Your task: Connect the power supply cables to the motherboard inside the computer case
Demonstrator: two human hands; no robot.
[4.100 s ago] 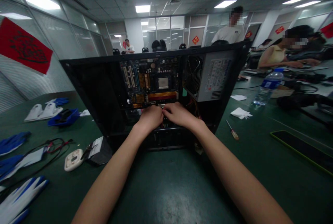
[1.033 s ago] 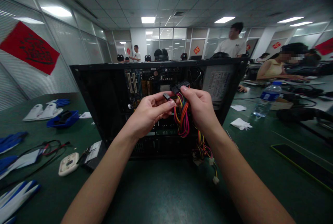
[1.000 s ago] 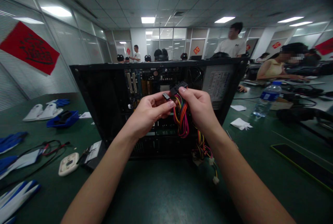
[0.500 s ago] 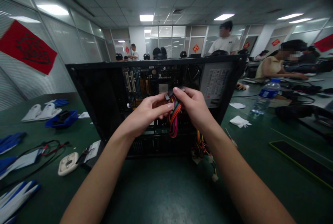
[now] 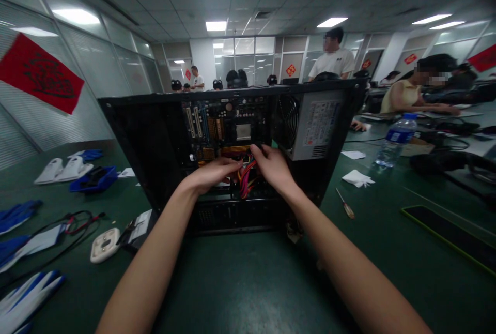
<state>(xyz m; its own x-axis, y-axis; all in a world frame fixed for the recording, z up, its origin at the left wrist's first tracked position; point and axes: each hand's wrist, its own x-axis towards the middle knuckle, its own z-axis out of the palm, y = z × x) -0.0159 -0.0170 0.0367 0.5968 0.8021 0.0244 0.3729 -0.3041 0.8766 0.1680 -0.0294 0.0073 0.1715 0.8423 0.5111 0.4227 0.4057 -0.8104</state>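
An open black computer case (image 5: 135, 137) stands on the table, its inside facing me. Both hands reach into it, below the motherboard (image 5: 243, 131). Between them hangs a bundle of coloured power cables (image 5: 245, 181). My right hand (image 5: 273, 168) is closed on the bundle's upper end, thumb on top. From the other side, the fingers of my left hand (image 5: 215, 175) are closed around the same cables. The plug end is mostly hidden by my fingers. To the right of my right hand sits the silver power supply (image 5: 315, 124) with its fan grille.
Right of the case lie a screwdriver (image 5: 345, 205), a crumpled tissue (image 5: 357, 179), a water bottle (image 5: 397, 140) and a black mat (image 5: 449, 236). On the left are a blue tray (image 5: 93, 181), work gloves (image 5: 29, 298), thin leads and a white phone-like object (image 5: 105, 245). Other people sit and stand behind.
Both hands have moved down and slightly left, deeper into the case, taking the cable bundle along. The motherboard's socket area and the power supply fan now show more fully.
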